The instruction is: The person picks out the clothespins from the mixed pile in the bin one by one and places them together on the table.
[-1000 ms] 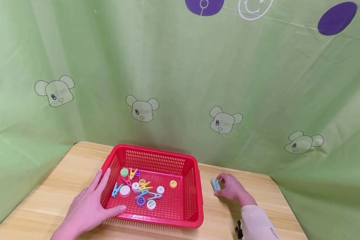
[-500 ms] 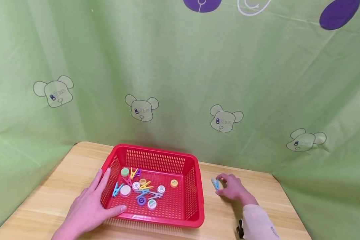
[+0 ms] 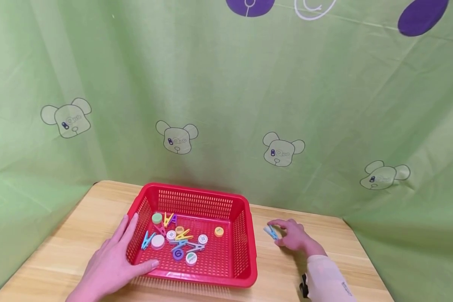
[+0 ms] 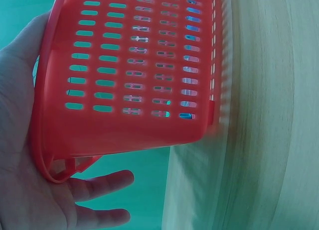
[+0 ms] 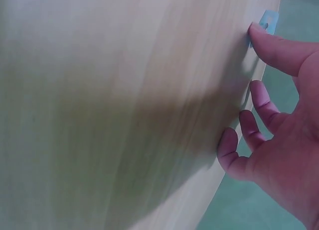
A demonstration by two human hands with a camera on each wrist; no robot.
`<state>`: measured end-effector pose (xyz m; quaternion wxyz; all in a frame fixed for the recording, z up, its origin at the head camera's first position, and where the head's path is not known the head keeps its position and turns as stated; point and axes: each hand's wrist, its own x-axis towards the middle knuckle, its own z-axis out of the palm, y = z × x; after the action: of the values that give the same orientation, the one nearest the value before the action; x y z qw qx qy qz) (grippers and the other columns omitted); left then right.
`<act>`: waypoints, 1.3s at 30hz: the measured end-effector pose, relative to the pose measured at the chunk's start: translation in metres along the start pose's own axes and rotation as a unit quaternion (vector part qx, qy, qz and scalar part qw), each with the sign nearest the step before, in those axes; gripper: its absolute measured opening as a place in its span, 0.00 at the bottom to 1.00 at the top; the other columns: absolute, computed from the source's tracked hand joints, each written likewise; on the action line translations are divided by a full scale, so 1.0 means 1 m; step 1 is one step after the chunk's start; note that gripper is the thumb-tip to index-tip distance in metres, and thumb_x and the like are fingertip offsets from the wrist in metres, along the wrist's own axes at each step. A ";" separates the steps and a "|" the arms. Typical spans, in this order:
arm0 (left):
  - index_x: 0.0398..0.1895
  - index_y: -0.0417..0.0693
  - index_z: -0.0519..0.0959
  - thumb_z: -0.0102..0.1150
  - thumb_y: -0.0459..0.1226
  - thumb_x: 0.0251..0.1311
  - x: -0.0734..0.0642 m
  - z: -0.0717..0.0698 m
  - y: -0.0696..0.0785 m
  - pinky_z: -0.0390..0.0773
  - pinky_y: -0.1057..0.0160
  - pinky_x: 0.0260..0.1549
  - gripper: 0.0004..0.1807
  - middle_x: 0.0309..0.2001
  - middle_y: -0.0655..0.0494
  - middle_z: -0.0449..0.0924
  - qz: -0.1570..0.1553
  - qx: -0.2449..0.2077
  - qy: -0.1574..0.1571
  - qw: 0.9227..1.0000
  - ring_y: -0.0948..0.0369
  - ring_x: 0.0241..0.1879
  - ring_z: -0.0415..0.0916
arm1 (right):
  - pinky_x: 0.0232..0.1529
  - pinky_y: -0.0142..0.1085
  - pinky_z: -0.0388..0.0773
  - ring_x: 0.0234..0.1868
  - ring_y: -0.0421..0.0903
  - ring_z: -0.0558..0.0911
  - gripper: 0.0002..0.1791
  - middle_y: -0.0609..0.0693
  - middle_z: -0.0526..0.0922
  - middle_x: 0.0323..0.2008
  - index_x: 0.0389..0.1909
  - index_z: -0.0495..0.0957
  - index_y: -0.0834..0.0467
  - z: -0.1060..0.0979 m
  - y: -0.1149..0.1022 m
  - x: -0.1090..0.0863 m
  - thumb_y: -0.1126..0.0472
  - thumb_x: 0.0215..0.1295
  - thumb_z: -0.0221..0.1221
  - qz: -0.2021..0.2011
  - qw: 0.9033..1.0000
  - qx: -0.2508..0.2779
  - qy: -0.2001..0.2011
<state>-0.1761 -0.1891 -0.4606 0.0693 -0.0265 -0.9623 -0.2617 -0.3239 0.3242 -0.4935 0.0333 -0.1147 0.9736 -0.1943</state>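
Note:
A red plastic basket (image 3: 196, 277) stands on the wooden table. My left hand (image 3: 107, 260) rests against its near left corner, fingers nearly straight along the left side, thumb over the front rim. In the left wrist view, that hand (image 4: 30, 155) spans the basket's rim (image 4: 42, 90). To the right of the basket, my right hand (image 3: 295, 237) pinches a light blue clothespin (image 3: 272, 233) between thumb and forefinger, low at the table. Only part of the clothespin (image 5: 270, 20) shows beyond the thumb in the right wrist view; the other fingers are loosely bent.
Inside the basket lie several coloured clothespins, among them a yellow one (image 3: 183, 235), and several round caps, including an orange one (image 3: 219, 231) and a green one (image 3: 157, 217). A green curtain (image 3: 226, 84) with printed bear heads hangs behind the wooden table (image 3: 266, 272).
The blue clothespin has turned from nearly upright to slanting in my right fingers, which have shifted slightly. My left hand and the basket have stayed in place.

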 end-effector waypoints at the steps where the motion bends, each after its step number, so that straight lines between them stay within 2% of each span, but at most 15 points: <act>1: 0.82 0.54 0.41 0.60 0.78 0.38 0.000 0.000 0.000 0.66 0.24 0.48 0.73 0.78 0.37 0.42 0.000 0.000 0.000 1.000 0.28 0.64 0.60 | 0.45 0.55 0.69 0.49 0.58 0.71 0.33 0.59 0.77 0.50 0.61 0.79 0.45 0.000 0.000 0.000 0.63 0.51 0.74 -0.003 1.000 0.000 0.001; 9: 0.82 0.54 0.40 0.61 0.78 0.38 0.000 0.000 0.000 0.66 0.24 0.48 0.73 0.78 0.37 0.42 -0.003 0.000 -0.006 1.000 0.28 0.64 0.59 | 0.47 0.57 0.66 0.51 0.63 0.68 0.32 0.62 0.75 0.54 0.59 0.79 0.46 0.002 0.002 0.000 0.64 0.50 0.74 -0.007 1.000 0.014 0.005; 15: 0.82 0.54 0.40 0.59 0.79 0.37 -0.001 0.000 0.001 0.66 0.24 0.48 0.73 0.78 0.37 0.42 -0.001 0.001 -0.007 1.000 0.28 0.64 0.59 | 0.48 0.57 0.63 0.49 0.61 0.67 0.31 0.58 0.75 0.51 0.58 0.80 0.46 0.002 0.003 -0.004 0.68 0.52 0.71 -0.011 1.000 0.019 0.000; 25: 0.82 0.53 0.40 0.58 0.79 0.37 -0.002 -0.001 -0.001 0.66 0.24 0.47 0.73 0.78 0.37 0.40 -0.006 0.002 -0.015 1.000 0.27 0.64 0.58 | 0.45 0.56 0.67 0.48 0.62 0.64 0.31 0.56 0.70 0.50 0.59 0.79 0.39 0.001 0.001 -0.002 0.68 0.57 0.69 -0.002 1.000 0.014 -0.014; 33: 0.82 0.53 0.38 0.58 0.79 0.38 -0.003 -0.003 -0.001 0.65 0.23 0.48 0.74 0.78 0.36 0.39 -0.005 0.002 -0.021 1.000 0.27 0.64 0.57 | 0.51 0.65 0.67 0.54 0.64 0.67 0.30 0.62 0.72 0.56 0.59 0.77 0.43 -0.001 0.006 -0.006 0.68 0.57 0.69 0.002 0.999 0.038 0.007; 39: 0.82 0.53 0.38 0.59 0.79 0.38 -0.002 -0.003 0.000 0.66 0.23 0.48 0.73 0.78 0.36 0.39 -0.005 0.000 -0.027 1.000 0.27 0.65 0.57 | 0.51 0.65 0.66 0.55 0.65 0.64 0.28 0.62 0.70 0.57 0.59 0.76 0.43 0.000 0.013 -0.010 0.66 0.60 0.69 0.020 0.999 0.046 0.011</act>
<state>-0.1741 -0.1906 -0.4581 0.0421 -0.0289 -0.9638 -0.2616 -0.3173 0.3383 -0.4979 0.0318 -0.0912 0.9661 -0.2396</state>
